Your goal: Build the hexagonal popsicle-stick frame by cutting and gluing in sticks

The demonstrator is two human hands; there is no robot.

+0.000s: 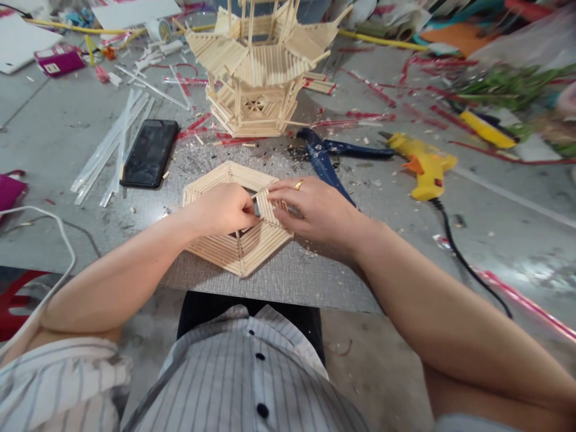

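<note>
Clock centred on the hexagonal stick frame, starting far left: something red at eight o'clock, cut off by the edge, hard to name. Here's the left hand, curled over the frame's middle opening, fingertips tucked down behind its own knuckles; can't tell what it grasps, if anything. The frame itself lies flat near the table's front edge, partly covered by both hands! At twelve, the stick tower loses its top to the picture's edge. Across to the right hand, fingers bent, touching slats on the frame's three o'clock side; gripping or just resting, can't tell.

Now the surface: a grey table, plastic strips and black phone at ten, blue pliers at two, yellow glue gun beyond them; grey floor below. Writing? The purple box between ten and eleven wears a white label, too small to read.
</note>
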